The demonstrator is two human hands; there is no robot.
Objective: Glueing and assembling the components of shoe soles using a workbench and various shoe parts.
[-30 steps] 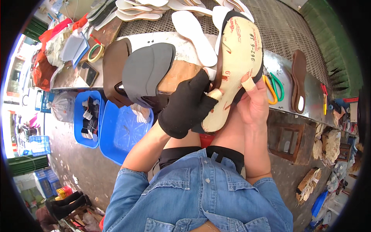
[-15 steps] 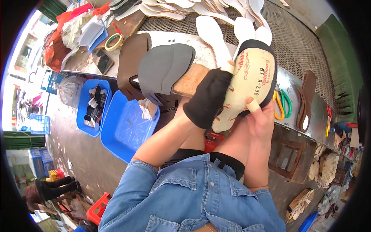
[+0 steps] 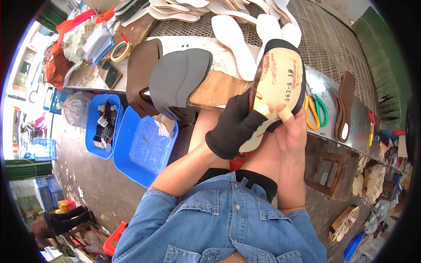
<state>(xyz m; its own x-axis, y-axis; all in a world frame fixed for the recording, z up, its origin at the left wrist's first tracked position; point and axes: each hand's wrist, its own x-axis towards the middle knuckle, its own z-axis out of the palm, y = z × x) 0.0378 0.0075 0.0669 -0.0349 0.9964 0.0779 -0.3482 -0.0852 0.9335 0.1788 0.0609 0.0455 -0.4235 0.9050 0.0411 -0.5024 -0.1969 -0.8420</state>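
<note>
Above my lap I hold a cream-coloured shoe insole, underside facing me, with dark material folded round its edge. My left hand, in a black glove with the thumb tip covered, grips its left edge near the narrow end. My right hand, bare but for a cover on the thumb, holds the right edge. Its fingers are mostly hidden behind the insole. The two thumbs are close together on the underside. Left of the insole, a wooden block lies at the bench edge beside grey sheet pieces and brown ones.
White insoles lie at the back of the bench. Yellow-handled scissors, a green-handled pair and a brown insole are on the right. Blue bins stand on the floor to the left, near a red stool.
My left hand has slid down the insole's edge toward the narrow end, its thumb now beside the right thumb. The insole is turned slightly more upright, showing a brown strip on its left edge.
</note>
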